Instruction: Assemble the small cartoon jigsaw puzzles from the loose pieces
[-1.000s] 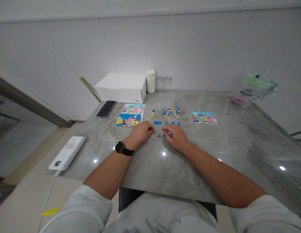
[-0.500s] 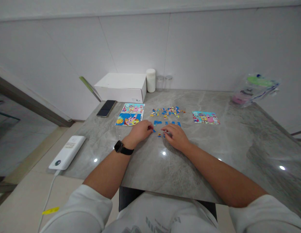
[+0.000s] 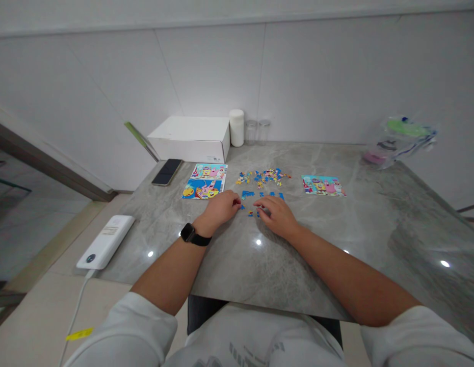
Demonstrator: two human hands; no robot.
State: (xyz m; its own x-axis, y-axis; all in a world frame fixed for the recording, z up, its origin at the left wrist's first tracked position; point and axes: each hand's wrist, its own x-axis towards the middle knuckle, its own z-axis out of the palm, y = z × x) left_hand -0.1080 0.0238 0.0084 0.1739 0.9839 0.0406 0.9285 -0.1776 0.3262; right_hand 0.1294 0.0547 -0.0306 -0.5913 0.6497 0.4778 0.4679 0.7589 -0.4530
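Here we are at the grey marbled table (image 3: 229, 270), and both hands are down in the middle of it, just apart, with small blue puzzle pieces (image 3: 248, 193) in front of them! The left hand (image 3: 224, 206), a black watch (image 3: 194, 234) on its wrist, has its fingertips drawn together right beside a loose blue piece (image 3: 242, 207); whether it grips anything, I cannot tell. Across the gap, the right hand (image 3: 275, 214) curls thumb and fingers close together, and its grip is too small to read as well. Between them lies a little red-and-yellow piece (image 3: 251, 213), and beyond sits the scattered pile of pieces (image 3: 273, 176), flanked by a printed sheet (image 3: 205, 181) on the left and a picture card (image 3: 323, 185) on the right. Now to the containers at the back: the white box (image 3: 191, 137) has its lid down (so its contents stay a secret), the white bottle (image 3: 237, 127) stands upright against its side, and next come two clear glasses (image 3: 251, 132). Far right, near the table's corner, a clear plastic bag (image 3: 395, 145) wraps something green on top and pink at the base, and what exactly, the crinkles hide
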